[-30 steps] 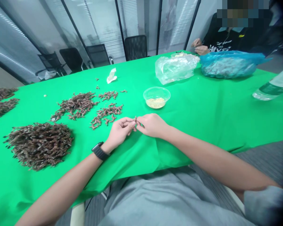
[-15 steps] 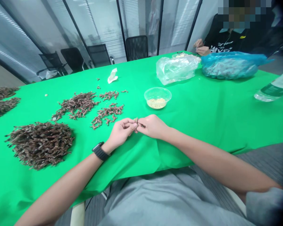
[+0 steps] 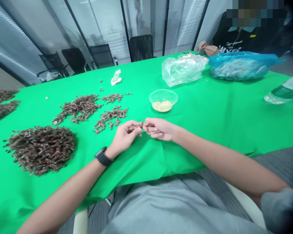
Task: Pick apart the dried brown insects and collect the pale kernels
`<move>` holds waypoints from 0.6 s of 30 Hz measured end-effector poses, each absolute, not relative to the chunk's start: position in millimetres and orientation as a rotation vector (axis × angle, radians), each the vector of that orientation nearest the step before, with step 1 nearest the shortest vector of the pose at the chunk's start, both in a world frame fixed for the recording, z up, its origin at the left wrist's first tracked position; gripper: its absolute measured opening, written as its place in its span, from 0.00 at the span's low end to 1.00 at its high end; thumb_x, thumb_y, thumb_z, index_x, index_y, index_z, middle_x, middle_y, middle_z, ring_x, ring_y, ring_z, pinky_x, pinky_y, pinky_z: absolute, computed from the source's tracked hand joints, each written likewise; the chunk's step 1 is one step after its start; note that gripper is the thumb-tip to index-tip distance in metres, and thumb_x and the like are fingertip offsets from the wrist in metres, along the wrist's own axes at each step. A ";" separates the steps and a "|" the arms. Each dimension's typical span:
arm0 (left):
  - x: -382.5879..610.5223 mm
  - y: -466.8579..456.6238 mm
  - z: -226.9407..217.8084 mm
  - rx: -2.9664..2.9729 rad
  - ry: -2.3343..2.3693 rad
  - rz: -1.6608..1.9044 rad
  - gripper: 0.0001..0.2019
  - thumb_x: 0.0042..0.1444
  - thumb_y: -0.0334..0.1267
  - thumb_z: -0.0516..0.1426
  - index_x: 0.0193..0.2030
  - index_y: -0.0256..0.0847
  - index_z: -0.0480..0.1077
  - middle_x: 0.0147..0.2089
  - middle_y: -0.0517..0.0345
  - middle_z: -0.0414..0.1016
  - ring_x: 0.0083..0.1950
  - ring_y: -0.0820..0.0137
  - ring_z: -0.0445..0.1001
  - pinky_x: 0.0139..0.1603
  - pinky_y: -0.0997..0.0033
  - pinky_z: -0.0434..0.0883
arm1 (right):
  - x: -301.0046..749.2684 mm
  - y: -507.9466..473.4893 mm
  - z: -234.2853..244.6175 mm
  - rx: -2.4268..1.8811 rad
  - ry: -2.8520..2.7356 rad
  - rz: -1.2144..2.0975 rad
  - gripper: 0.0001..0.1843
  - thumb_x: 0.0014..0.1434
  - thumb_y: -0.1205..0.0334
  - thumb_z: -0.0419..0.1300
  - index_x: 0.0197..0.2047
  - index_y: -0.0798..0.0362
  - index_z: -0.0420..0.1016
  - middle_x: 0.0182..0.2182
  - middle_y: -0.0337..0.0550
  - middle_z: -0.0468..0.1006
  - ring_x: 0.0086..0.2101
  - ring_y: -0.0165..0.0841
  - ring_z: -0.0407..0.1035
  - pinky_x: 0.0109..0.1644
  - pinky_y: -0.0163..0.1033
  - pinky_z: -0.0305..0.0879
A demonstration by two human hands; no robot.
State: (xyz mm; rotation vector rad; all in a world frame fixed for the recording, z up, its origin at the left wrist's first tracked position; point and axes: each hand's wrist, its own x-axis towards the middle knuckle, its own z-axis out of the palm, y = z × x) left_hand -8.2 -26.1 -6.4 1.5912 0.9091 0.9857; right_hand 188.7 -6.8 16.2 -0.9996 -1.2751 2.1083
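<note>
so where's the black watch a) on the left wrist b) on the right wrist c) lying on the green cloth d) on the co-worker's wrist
A. The black watch is strapped on the wrist behind the left hand, while the wrist behind the right hand is bare.

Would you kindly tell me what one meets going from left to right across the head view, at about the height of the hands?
A heap of dried brown sprigs, a black wristwatch, the left hand, a small brown piece, the right hand.
</note>
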 end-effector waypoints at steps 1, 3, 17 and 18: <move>-7.8 -26.4 -5.9 1.589 0.911 0.987 0.20 0.58 0.51 0.66 0.46 0.35 0.73 0.32 0.53 0.81 0.32 0.71 0.77 0.35 0.73 0.69 | 189.3 -7.0 16.0 -1.010 -1.327 2.070 0.13 0.58 0.62 0.51 0.23 0.53 0.66 0.11 0.26 0.49 0.13 0.22 0.36 0.14 0.31 0.38; -6.9 -26.7 -5.1 1.567 0.918 0.989 0.21 0.57 0.52 0.66 0.45 0.35 0.73 0.31 0.54 0.80 0.28 0.73 0.74 0.31 0.75 0.67 | 189.9 -9.1 14.2 -1.064 -1.563 1.763 0.13 0.59 0.62 0.51 0.24 0.54 0.68 0.12 0.28 0.52 0.14 0.23 0.41 0.17 0.32 0.41; -3.1 -29.2 -0.4 1.449 0.962 0.919 0.23 0.56 0.55 0.65 0.40 0.34 0.74 0.28 0.55 0.77 0.22 0.80 0.60 0.23 0.77 0.55 | 195.8 -15.1 2.1 -1.121 -2.495 0.085 0.16 0.68 0.61 0.53 0.36 0.57 0.80 0.29 0.48 0.82 0.27 0.33 0.70 0.34 0.39 0.51; -3.1 -29.3 -0.4 1.447 0.960 0.912 0.23 0.56 0.56 0.65 0.40 0.34 0.73 0.28 0.55 0.77 0.22 0.80 0.59 0.23 0.77 0.55 | 195.8 -15.1 2.1 -1.126 -2.508 0.080 0.16 0.67 0.60 0.54 0.36 0.57 0.81 0.30 0.48 0.82 0.28 0.34 0.71 0.34 0.39 0.51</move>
